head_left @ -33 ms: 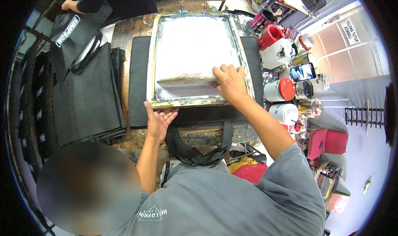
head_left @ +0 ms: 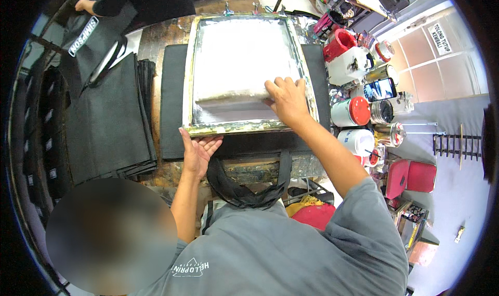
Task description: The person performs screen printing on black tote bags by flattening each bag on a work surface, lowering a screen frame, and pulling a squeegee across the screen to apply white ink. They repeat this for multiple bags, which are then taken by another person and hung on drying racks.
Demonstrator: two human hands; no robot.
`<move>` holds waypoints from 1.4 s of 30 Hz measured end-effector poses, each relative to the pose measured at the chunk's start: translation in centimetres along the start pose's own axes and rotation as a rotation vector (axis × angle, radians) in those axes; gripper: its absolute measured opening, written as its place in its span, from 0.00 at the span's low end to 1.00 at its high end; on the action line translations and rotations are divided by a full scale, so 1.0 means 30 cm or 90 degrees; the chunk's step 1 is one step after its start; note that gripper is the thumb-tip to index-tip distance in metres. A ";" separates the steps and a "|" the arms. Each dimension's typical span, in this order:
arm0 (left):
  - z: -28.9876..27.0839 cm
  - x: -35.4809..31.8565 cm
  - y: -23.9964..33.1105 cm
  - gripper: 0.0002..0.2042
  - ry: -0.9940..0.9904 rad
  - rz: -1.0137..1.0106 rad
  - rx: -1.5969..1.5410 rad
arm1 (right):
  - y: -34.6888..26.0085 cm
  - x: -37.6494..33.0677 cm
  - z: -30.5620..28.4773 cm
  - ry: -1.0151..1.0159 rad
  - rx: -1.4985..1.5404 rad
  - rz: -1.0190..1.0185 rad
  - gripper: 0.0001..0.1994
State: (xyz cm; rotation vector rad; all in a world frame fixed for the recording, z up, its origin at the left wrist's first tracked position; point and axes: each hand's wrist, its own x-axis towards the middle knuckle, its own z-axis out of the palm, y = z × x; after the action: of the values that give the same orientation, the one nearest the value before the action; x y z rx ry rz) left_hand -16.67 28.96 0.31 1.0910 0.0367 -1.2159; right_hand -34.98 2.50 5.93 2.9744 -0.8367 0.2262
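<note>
A screen printing frame (head_left: 243, 128) with paint-stained edges lies over black fabric bags on the worktable. White ink (head_left: 244, 51) covers most of its mesh. My right hand (head_left: 289, 101) is closed on the right end of a long squeegee (head_left: 231, 97), which lies crosswise on the mesh near the frame's near side. Palm up, my left hand (head_left: 198, 153) holds the frame's near left corner, thumb at the side and fingers along and partly under the edge. Black bag handles (head_left: 247, 192) hang over the table's near edge.
Stacked black bags (head_left: 112, 124) lie on the left. Small clamps (head_left: 227, 9) stand at the frame's far edge. Ink tubs (head_left: 351, 112), a red container (head_left: 340, 43) and a lit phone (head_left: 380, 89) crowd the right. Another person (head_left: 150, 2) in black handles a bag at far left.
My right hand and the squeegee have shifted very slightly away from me. At far left, the other person and the bag they handle have moved a little. My left hand stays in place.
</note>
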 end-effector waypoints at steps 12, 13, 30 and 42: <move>0.117 0.063 0.209 0.41 0.115 -0.218 0.539 | 0.201 0.400 0.183 -0.023 0.037 0.015 0.23; 0.166 0.098 0.258 0.33 0.123 -0.091 0.726 | 0.201 0.391 0.199 -0.013 0.028 0.022 0.23; 0.217 0.578 0.172 0.24 0.054 0.740 1.309 | 0.086 0.166 0.287 0.082 -0.035 -0.011 0.09; 0.148 0.274 0.087 0.29 -0.009 0.560 1.267 | -0.073 -0.085 0.194 0.018 -0.016 0.010 0.22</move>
State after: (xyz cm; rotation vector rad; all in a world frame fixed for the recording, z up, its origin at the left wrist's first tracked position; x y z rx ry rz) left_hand -13.56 19.78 -0.21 2.2915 -1.7848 -0.0661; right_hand -35.24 5.20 -0.20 2.9348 -0.8529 0.2551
